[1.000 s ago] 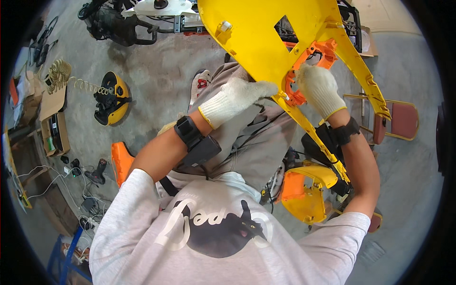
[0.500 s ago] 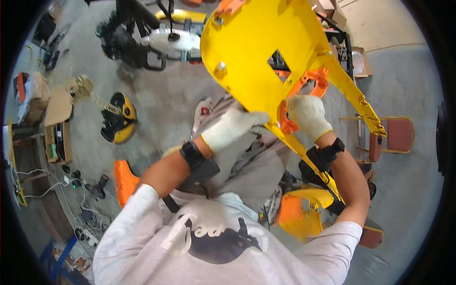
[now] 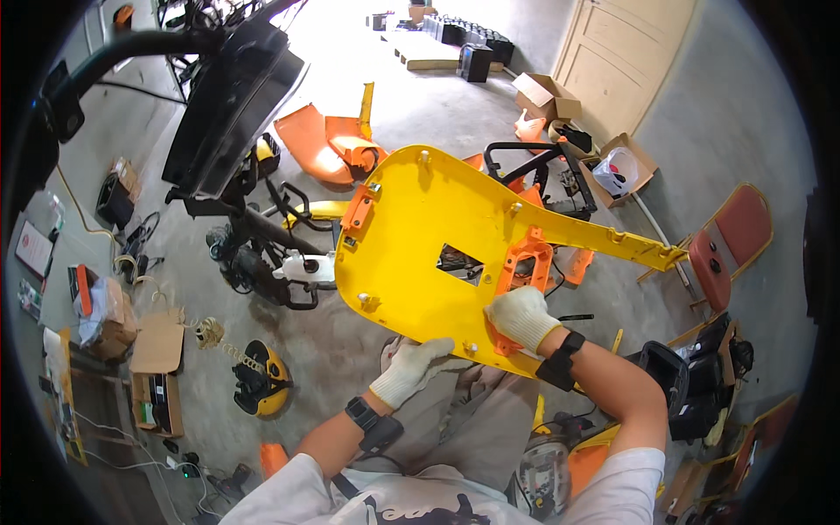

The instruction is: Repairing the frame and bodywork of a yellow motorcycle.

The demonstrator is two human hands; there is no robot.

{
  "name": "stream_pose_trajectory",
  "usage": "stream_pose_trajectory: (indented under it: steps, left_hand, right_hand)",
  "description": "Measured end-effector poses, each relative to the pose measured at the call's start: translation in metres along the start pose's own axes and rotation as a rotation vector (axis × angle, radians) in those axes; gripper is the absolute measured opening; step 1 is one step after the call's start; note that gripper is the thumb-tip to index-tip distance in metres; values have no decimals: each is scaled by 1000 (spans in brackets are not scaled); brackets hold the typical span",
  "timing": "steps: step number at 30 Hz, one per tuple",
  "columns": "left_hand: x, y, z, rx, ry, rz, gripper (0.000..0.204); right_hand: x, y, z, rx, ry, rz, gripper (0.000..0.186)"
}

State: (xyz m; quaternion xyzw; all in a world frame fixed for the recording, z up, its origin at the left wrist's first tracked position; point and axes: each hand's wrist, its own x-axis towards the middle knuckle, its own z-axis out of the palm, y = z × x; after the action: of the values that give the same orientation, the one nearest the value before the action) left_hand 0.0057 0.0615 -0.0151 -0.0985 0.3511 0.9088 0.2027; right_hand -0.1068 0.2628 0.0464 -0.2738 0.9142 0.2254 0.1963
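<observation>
A large yellow plastic panel (image 3: 394, 245) with a square cut-out and a long arm reaching right is raised in front of me. An orange bracket (image 3: 523, 262) sits on its right part, and a smaller orange piece (image 3: 360, 207) on its upper-left edge. My left hand (image 3: 411, 367), in a white knitted glove, grips the panel's lower edge with its fingers closed. My right hand (image 3: 518, 317), gloved the same, has its curled fingers on the orange bracket at the lower part of the panel, partly covering it.
A black vehicle frame with handlebar (image 3: 227, 105) rises at upper left. Orange body parts (image 3: 311, 149), open boxes (image 3: 612, 171) and a red chair (image 3: 735, 227) stand around. A yellow helmet (image 3: 271, 385) and open carton (image 3: 157, 341) lie on the floor at left, near cables.
The view has tilted up, showing more floor, a door and stacked items behind. The panel and both hands sit lower in the picture, my hands still holding it.
</observation>
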Motion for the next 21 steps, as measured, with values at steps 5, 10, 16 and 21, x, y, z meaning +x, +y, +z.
stream_pose_trajectory:
  steps: [5, 10, 16, 21]
  left_hand:
    - [6, -14, -12, -56, 25, 87, 45]
    - [3, -12, -4, -74, 17, 54, 47]
    - [-2, 4, 6, -57, -30, 48, 45]
    - [0, 6, 6, -22, -32, 45, 46]
  right_hand:
    - [-14, -5, -1, 201, 153, 107, 26]
    - [-5, -1, 30, 102, 254, 29, 23]
    - [-6, 3, 19, 213, 314, -4, 32]
    - [0, 2, 18, 321, 297, 144, 36]
